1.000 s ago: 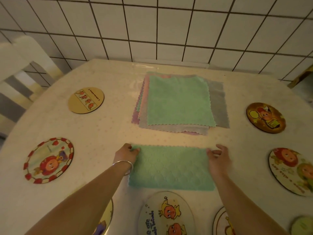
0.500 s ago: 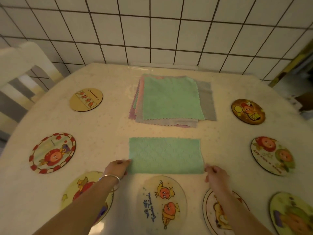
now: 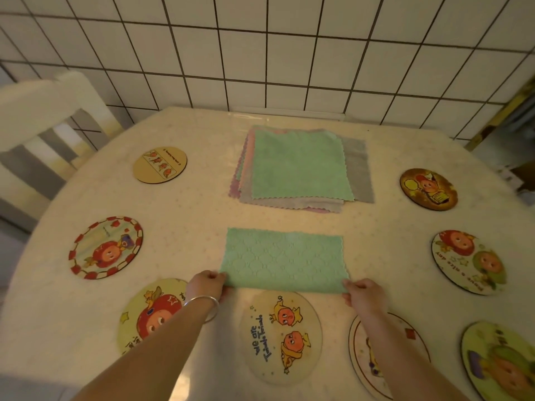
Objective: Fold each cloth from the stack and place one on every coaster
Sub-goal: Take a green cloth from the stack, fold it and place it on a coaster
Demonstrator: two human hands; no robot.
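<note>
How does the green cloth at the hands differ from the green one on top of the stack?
The near green cloth is a wide, short rectangle lying alone on the table; the stack's top cloth is squarer and lies on other cloths. The left hand and right hand pinch the near one's front corners; nothing touches the top one. Both are green with scalloped edges.

Near centre coaster [image 3: 280,337], cartoon fruit figures: handwritten-style blue text along left side, "we are", then second line, likely "Tutinda Friends", uncertain. Right coaster [image 3: 468,262]: curved text upside down, partly legible, "have a nice day". Tan far-left coaster [image 3: 159,164]: small print line, unreadable. Near-left coaster [image 3: 150,312]: characters at edges, illegible.
</note>
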